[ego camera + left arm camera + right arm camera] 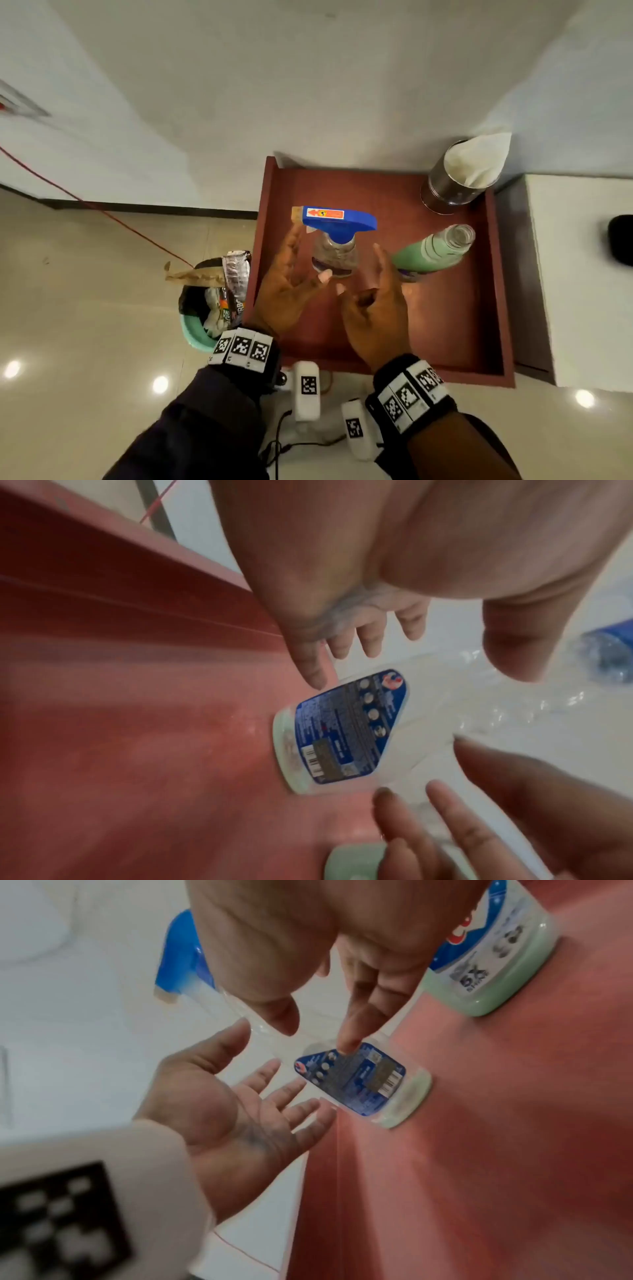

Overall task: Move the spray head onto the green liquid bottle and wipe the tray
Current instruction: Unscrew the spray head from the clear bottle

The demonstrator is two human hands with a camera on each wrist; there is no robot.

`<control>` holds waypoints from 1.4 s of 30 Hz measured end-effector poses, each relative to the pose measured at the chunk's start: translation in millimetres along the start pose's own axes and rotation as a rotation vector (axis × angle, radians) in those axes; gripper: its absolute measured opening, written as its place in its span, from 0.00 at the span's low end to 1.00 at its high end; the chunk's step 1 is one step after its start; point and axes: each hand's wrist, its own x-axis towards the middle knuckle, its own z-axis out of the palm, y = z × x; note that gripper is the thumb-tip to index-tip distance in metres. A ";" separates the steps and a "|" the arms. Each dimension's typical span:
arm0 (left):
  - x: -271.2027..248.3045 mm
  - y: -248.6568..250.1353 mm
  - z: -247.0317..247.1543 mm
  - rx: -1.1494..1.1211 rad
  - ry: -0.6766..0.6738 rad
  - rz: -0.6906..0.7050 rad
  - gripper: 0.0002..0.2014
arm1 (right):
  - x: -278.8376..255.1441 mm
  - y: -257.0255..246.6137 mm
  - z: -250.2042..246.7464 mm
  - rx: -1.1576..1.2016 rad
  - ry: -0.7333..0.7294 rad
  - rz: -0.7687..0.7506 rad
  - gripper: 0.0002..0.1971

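We log a red-brown tray (479, 308) as the largest item, square with raised walls, sitting beside a white desk (582, 274) on its right side. Floor tiles (85, 308) lie to the left, with a teal waste bin (197, 329) full of wrappers just beside the tray's left wall.

On the tray floor we note three standing things. A steel cup (445, 188) holding a white cloth (476, 161) is in the far right corner. The green liquid bottle (428, 251) stands upright near the right side, its neck open and uncapped. Left of it, apart, stands a nearly empty clear bottle (335, 257) with only a thin pale green layer at its base and a blue label (349, 729) facing us. The blue spray head (339, 221) sits on this clear bottle, nozzle pointing left.

Our left hand (287, 294) is on the left side of the clear bottle, fingers (294, 1088) spread wide and straight, palm toward the bottle, holding nothing. Our right hand (376, 322) is on the bottle's right side, fingers loosely spread and holding nothing; in the right wrist view one fingertip appears over the label, though we cannot tell if it touches.

Both wrists carry bands with black-and-white markers (243, 349).
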 end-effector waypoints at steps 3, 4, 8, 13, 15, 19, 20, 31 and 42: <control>7.3 -9.4 2.8 -0.044 -0.078 0.039 0.34 | 8.7 9.8 0.4 0.057 -0.071 -0.075 0.35; 8.9 -18.6 2.7 -0.005 -0.080 0.079 0.32 | 12.8 15.4 2.7 0.072 -0.076 -0.107 0.32; 6.4 -25.5 9.0 0.000 -0.018 0.119 0.26 | 17.0 23.2 5.2 0.127 -0.013 -0.172 0.26; -13.9 -39.6 17.1 0.019 0.072 0.200 0.25 | -0.3 32.0 8.8 0.085 0.028 -0.258 0.22; -28.9 -37.1 24.3 -0.037 0.075 0.212 0.26 | -9.6 31.5 2.6 0.032 0.018 -0.287 0.22; -49.4 -22.6 24.8 -0.082 0.032 0.263 0.23 | -21.0 19.2 -13.2 0.076 -0.012 -0.356 0.19; -54.5 -20.5 22.0 -0.068 0.028 0.286 0.23 | -24.7 15.9 -17.1 0.133 -0.028 -0.363 0.18; -49.2 -27.7 21.5 0.116 -0.156 0.316 0.22 | -26.6 -11.5 -31.9 0.222 0.117 -0.448 0.18; -39.7 -24.9 14.8 0.214 -0.096 0.410 0.16 | -14.2 -11.7 -29.4 0.017 0.045 -0.577 0.15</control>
